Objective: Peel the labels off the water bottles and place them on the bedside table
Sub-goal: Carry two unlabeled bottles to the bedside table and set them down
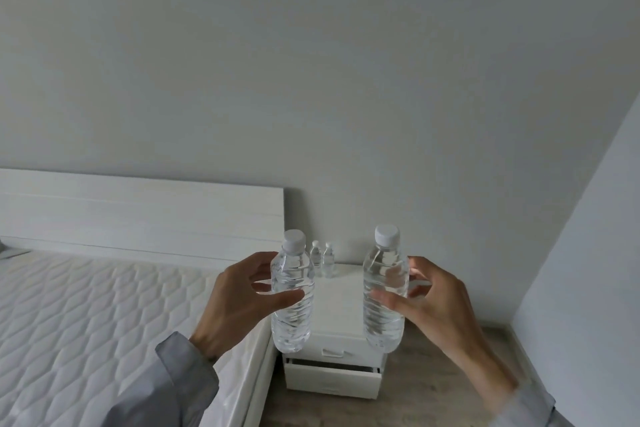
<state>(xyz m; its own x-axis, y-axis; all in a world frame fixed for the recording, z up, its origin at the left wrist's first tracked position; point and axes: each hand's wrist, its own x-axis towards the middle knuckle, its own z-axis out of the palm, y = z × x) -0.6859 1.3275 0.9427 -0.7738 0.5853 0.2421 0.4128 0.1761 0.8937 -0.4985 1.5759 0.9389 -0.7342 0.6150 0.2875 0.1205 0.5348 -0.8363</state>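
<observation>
My left hand (239,298) grips a clear water bottle (292,288) with a white cap and no label, held upright above the bed's edge. My right hand (436,308) grips a second clear, label-free bottle (384,291), also upright, in front of the white bedside table (341,312). Two more small-looking clear bottles (322,258) stand at the back of the table top, against the wall. No peeled labels are visible.
A bed with a white quilted mattress (86,322) and a white headboard (138,215) fills the left. The bedside table's lower drawer (332,378) stands slightly pulled out. Wood floor (433,385) lies to the right, bounded by a wall (588,253).
</observation>
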